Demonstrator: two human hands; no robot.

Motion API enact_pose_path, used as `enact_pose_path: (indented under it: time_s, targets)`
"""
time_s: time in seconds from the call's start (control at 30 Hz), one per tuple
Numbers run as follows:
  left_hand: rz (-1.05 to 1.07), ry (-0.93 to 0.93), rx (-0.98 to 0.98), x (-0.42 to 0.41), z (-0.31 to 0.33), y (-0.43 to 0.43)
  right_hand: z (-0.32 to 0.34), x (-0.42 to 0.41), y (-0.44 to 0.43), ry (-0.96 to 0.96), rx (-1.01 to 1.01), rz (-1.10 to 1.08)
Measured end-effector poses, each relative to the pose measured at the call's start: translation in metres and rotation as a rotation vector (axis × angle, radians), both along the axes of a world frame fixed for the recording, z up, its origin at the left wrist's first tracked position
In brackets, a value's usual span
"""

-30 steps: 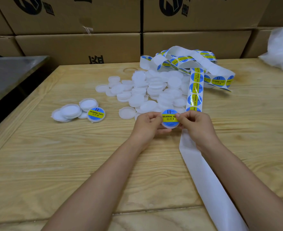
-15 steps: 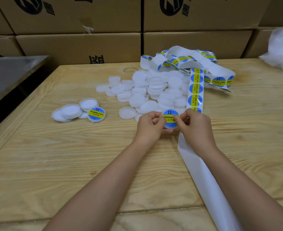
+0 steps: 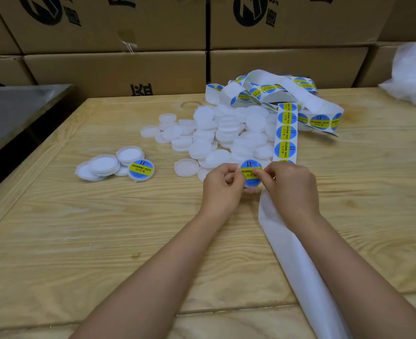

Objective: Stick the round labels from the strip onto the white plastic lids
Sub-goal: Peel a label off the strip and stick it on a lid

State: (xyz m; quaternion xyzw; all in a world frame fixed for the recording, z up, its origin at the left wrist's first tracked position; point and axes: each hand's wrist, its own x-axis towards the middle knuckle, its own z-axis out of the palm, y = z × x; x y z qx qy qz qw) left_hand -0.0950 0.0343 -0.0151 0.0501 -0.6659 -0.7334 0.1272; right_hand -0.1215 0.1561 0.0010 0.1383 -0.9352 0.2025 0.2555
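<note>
Application step: the left hand [image 3: 222,185] grips the lid [image 3: 250,190] while the right hand [image 3: 292,187] pinches the label [image 3: 249,168] onto it; next move probably requires smoothing it flat.

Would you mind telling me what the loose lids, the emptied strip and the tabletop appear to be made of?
Loose lids: probably plastic, milky white and slightly translucent. Emptied strip: likely coated release paper, smooth with a soft sheen. Tabletop: pale wood or plywood, with visible grain and knots, matte.
</note>
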Motion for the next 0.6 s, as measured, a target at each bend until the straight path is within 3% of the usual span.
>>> enact_pose_path:
  time_s: [0.27, 0.43, 0.6]
  targets:
    - [0.030, -0.027, 0.096, -0.003, 0.001, 0.002, 0.001, 0.005, -0.004, 0.249, 0.052, -0.009]
    - [-0.049, -0.043, 0.312, -0.002, 0.004, 0.002, -0.004, 0.001, -0.005, 0.012, -0.369, 0.094]
    - [-0.169, -0.045, 0.284, 0.002, 0.004, 0.002, -0.009, -0.002, -0.007, -0.085, -0.653, 0.005]
